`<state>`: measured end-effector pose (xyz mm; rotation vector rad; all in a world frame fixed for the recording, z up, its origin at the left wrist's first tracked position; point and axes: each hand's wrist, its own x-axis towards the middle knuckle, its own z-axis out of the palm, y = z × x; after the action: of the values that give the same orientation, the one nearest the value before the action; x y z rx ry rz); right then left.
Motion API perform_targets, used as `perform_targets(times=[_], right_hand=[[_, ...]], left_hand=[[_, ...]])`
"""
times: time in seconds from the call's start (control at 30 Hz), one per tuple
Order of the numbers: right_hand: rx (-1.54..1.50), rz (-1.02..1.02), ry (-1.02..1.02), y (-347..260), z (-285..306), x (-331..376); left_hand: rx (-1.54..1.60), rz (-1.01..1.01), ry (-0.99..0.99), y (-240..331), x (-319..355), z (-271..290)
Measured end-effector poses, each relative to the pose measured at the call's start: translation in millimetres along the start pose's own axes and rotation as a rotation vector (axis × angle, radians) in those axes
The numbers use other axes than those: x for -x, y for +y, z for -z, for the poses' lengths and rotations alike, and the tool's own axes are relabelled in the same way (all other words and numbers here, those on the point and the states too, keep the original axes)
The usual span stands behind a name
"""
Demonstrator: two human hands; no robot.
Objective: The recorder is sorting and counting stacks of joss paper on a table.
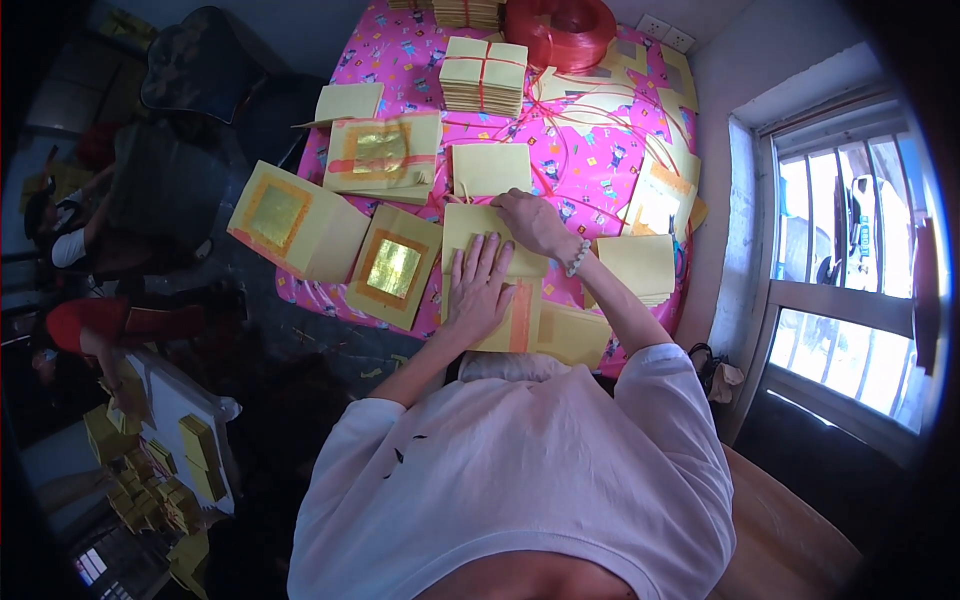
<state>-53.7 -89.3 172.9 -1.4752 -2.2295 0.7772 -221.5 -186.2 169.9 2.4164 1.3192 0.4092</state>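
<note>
My left hand (pixel 478 285) lies flat with fingers extended on a pale yellow paper sheet (pixel 462 226) in front of me. At the sheet's far edge, my right hand (pixel 535 222) is closed with its fingers curled; what they pinch is hidden. A beaded bracelet (pixel 578 257) circles the right wrist. Just beyond the fingers lies a small stack of plain yellow paper (pixel 490 168). Under and nearer than the left hand are more yellow sheets (pixel 572 335), one with an orange band. Left of that hand rests a yellow sheet with a shiny gold square (pixel 393 266).
Other gold-square sheets (pixel 280 215) overhang the table's left edge. A red-tied paper bundle (pixel 484 75) and a red twine coil (pixel 560 32) sit farther back, loose strands trailing over the pink patterned cloth (pixel 400 75). Plain sheets (pixel 636 266) lie right. People work at a table (pixel 180 400) on the left.
</note>
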Motion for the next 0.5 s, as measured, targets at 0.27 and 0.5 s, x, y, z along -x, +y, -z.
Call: perform_targets(times=[0.27,0.5], right_hand=[[-0.024,0.01,0.098,1.2,-8.1,3.5],[0.054,0.004,0.079,-3.2,-4.1,2.0]], left_hand=[[-0.001,-0.011,0.018,-1.3,2.4,-2.1],[-0.002,-0.013,0.017,-1.3,2.6,-3.1]])
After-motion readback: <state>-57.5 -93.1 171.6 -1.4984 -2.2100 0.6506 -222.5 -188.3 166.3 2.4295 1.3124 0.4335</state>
